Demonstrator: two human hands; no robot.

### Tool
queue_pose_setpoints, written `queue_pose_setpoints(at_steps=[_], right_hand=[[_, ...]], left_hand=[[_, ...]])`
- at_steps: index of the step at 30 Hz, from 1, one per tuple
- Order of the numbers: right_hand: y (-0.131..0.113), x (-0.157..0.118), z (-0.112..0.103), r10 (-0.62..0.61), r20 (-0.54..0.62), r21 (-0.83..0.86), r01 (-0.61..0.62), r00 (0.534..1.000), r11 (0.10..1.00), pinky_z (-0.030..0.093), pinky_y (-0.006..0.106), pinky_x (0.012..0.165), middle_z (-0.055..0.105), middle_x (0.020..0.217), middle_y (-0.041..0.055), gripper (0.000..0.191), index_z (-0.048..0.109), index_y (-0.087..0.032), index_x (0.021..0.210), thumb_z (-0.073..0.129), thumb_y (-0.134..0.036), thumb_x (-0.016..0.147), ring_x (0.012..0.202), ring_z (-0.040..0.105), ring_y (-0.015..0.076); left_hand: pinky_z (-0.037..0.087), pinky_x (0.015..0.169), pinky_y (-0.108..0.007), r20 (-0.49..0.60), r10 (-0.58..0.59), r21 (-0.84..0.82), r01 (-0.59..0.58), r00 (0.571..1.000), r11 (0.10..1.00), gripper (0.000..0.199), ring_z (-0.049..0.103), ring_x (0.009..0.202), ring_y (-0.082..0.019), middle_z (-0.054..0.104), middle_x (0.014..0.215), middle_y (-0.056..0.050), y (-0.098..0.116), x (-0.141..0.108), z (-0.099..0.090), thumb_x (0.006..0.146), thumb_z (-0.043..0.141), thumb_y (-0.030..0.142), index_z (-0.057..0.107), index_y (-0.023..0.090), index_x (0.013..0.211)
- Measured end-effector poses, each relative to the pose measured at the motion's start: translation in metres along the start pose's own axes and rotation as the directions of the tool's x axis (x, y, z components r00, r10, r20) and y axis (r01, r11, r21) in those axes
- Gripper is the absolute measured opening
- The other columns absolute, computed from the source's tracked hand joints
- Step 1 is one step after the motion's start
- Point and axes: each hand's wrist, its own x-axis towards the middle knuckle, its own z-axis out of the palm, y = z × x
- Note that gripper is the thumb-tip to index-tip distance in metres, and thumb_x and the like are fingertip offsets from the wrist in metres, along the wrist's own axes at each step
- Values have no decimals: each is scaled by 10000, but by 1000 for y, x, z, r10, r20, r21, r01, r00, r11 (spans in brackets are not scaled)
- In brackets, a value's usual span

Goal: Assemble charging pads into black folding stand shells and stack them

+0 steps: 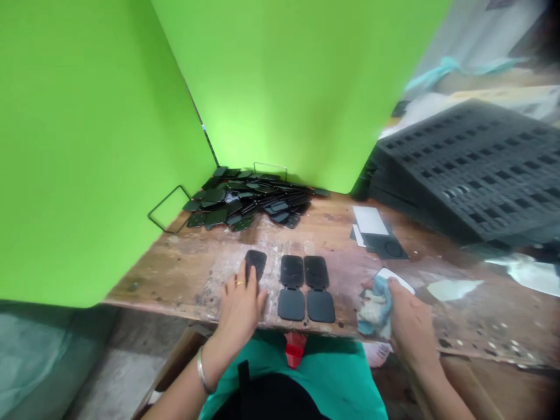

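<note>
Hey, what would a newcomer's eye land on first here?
Probably the bright green panels at the back and left of the wooden table. Next, the heap of black pieces at their foot. Nearer, the left hand touches a single piece, and the right hand holds a bluish rag.

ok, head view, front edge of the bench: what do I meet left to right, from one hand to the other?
left hand → left two-panel black piece → right two-panel black piece → blue-and-white cloth → right hand
</note>
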Motion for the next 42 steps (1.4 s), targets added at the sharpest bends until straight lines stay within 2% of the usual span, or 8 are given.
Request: queue_pose_setpoints(at_steps=[4, 11, 19, 22, 26, 33, 37, 42], right_hand=[[8, -2, 3, -88, 46, -65, 91, 995, 994, 432, 236, 405, 628, 580, 29, 470, 719, -122, 803, 666, -588, 775, 490, 564, 162], [25, -5, 26, -135, 29, 17, 134, 990, 991, 475, 260, 461, 646, 629, 49, 497, 698, -136, 773, 634, -628, 795, 550, 591, 182], [50, -5, 32, -516, 129, -61, 526, 847, 848, 499, 293, 600, 664, 783, 78, 400, 683, -161, 782, 519, -488, 943, 681, 623, 195], [47, -4, 32, -537, 142, -53, 548, 832, 835, 494, 289, 586, 648, 749, 67, 388, 684, -163, 774, 503, -454, 956, 648, 603, 184], [45, -2, 33, -574, 178, -60, 591, 799, 805, 508, 295, 641, 656, 768, 76, 398, 687, -166, 734, 502, -442, 954, 710, 620, 199], [53, 1, 41, -582, 141, -5, 589, 801, 808, 499, 266, 601, 639, 713, 57, 427, 673, -169, 746, 480, -482, 964, 641, 607, 186], [59, 9, 43, -635, 181, 9, 645, 751, 764, 475, 246, 595, 611, 706, 44, 436, 625, -179, 700, 427, -430, 997, 631, 593, 170], [62, 12, 41, -637, 209, 18, 648, 742, 761, 475, 246, 610, 607, 714, 46, 445, 612, -178, 700, 409, -430, 1006, 644, 592, 169]], left_hand=[[479, 941, -520, 59, 33, -7, -33, 998, 999, 568, 501, 1217, -395, 356, 1569, -168, 8, -2, -5, 944, 543, 374, 470, 116, 1443], [509, 920, -492, 50, 138, -61, -134, 989, 989, 528, 554, 1138, -360, 476, 1493, -156, 7, 4, -3, 952, 531, 384, 516, 119, 1409], [488, 958, -488, -5, 213, -56, -213, 977, 976, 513, 560, 1149, -347, 541, 1413, -184, 1, 12, -8, 928, 578, 411, 563, 124, 1353], [457, 991, -467, -39, 274, -69, -276, 961, 959, 454, 531, 1178, -330, 580, 1352, -171, -3, 43, -27, 940, 565, 375, 573, 117, 1314], [398, 1025, -401, -66, 366, -75, -370, 928, 926, 331, 506, 1184, -280, 615, 1282, -140, 11, 114, -45, 960, 526, 300, 602, 135, 1237], [411, 869, -399, -154, 372, -12, -378, 915, 926, 218, 540, 1042, -308, 660, 1040, -179, 59, 229, -33, 930, 555, 275, 673, 113, 1016], [393, 832, -403, -205, 338, -27, -350, 919, 936, 240, 536, 1047, -334, 650, 981, -192, 70, 259, -27, 929, 555, 309, 697, 120, 885], [382, 850, -397, -200, 350, -121, -378, 915, 918, 294, 560, 999, -297, 651, 899, -160, 69, 260, -21, 949, 486, 250, 685, 144, 761]])
